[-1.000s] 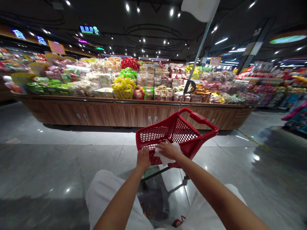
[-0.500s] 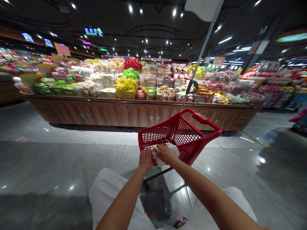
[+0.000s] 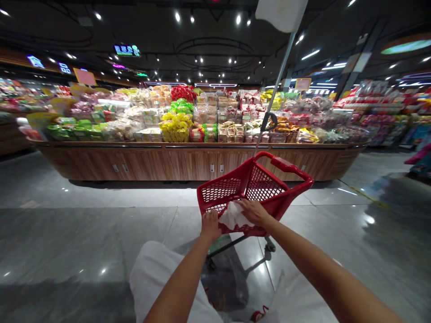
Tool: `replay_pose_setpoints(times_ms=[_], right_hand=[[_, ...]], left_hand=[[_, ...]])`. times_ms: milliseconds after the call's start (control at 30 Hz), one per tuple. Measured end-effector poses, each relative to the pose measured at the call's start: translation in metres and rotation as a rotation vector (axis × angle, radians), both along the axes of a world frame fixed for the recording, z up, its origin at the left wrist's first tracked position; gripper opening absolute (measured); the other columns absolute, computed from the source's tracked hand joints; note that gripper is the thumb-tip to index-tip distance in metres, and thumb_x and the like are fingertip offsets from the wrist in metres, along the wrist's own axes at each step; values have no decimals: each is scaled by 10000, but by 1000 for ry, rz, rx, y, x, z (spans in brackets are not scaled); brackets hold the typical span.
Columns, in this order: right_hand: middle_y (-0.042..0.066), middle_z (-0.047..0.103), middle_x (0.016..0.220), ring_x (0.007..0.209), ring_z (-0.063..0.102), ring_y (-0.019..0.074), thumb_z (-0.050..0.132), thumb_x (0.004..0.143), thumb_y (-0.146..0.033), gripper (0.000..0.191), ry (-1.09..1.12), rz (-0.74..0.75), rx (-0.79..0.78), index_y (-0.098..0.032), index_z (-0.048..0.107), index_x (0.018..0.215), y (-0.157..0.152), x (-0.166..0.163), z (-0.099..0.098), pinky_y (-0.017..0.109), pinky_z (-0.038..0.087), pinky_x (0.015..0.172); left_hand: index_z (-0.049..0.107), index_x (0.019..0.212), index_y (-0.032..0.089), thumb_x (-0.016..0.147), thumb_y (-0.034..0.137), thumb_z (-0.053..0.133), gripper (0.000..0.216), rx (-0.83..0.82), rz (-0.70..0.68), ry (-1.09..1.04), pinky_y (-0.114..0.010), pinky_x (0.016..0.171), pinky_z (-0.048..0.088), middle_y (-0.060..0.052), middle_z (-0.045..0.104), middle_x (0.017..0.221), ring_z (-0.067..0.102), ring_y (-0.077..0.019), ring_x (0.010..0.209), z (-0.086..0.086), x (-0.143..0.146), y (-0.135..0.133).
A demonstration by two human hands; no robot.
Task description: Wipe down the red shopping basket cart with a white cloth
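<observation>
A red plastic shopping cart with lattice sides stands in front of my knees, its handle at the far right. My left hand is closed over the cart's near left rim. My right hand lies on the near side of the cart, its fingers curled on a crumpled white cloth. The cloth drapes over the rim between my two hands; whether it is fabric or paper I cannot tell.
Behind the cart runs a long wooden display counter heaped with packaged snacks. A metal pole with a white sign rises behind the cart. Grey polished floor surrounds it. More stocked shelves stand at the right.
My right hand has slid to the right along the cart's near side, and more of the white cloth shows. My left hand keeps its hold on the rim.
</observation>
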State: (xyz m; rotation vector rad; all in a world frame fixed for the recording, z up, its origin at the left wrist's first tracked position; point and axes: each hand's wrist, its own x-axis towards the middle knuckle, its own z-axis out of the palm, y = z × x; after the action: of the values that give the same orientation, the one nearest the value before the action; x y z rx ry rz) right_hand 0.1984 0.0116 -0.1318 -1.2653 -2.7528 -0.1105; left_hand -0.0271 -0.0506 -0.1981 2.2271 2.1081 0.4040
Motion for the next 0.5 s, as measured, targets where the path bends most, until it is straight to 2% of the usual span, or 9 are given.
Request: replay_pose_setpoints(times_ms=[100, 167, 233, 333, 400, 500], right_hand=[[108, 450, 1421, 1093, 573, 228, 419, 908, -188, 534, 44, 25, -4, -272, 378, 1434, -4, -30, -9, 342, 420, 887], [100, 413, 1454, 1092, 577, 234, 406, 927, -224, 478, 24, 43, 6, -287, 422, 1400, -6, -41, -11, 350, 429, 876], [100, 422, 1446, 1099, 572, 250, 433, 941, -351, 433, -8, 54, 14, -290, 456, 1369, -10, -49, -11, 362, 431, 877], [123, 411, 1446, 1127, 543, 288, 532, 869, -549, 595, -14, 7, 45, -303, 415, 1398, -19, -60, -13, 397, 423, 887], [126, 421, 1432, 1119, 537, 298, 573, 851, -529, 634, -1, -47, 72, -337, 374, 1421, -24, -69, -15, 419, 412, 886], [119, 534, 1302, 1061, 555, 278, 543, 893, -390, 492, -12, -58, 90, -332, 441, 1371, -25, -74, -18, 406, 407, 861]], left_hand=[[444, 1193, 125, 604, 174, 600, 610, -6, -1, 0, -417, 1008, 306, -148, 513, 1243, 456, -304, 1146, 3, 4, 0], [454, 1181, 119, 603, 164, 599, 598, -6, 7, 5, -410, 1009, 305, -147, 518, 1228, 464, -301, 1135, 5, 5, -1], [455, 1187, 117, 617, 163, 596, 589, -6, 12, 7, -414, 1012, 305, -148, 519, 1229, 473, -302, 1123, 7, 6, -2], [450, 1206, 112, 664, 171, 578, 560, 3, 17, 7, -427, 1012, 310, -156, 527, 1233, 475, -306, 1132, 8, 7, -3], [446, 1222, 106, 666, 165, 579, 575, 1, 20, 18, -428, 1016, 312, -163, 522, 1258, 468, -310, 1157, 8, 6, -3], [435, 1249, 117, 646, 136, 585, 622, -3, -11, 45, -419, 1020, 318, -163, 512, 1294, 468, -306, 1184, 8, 1, -2]])
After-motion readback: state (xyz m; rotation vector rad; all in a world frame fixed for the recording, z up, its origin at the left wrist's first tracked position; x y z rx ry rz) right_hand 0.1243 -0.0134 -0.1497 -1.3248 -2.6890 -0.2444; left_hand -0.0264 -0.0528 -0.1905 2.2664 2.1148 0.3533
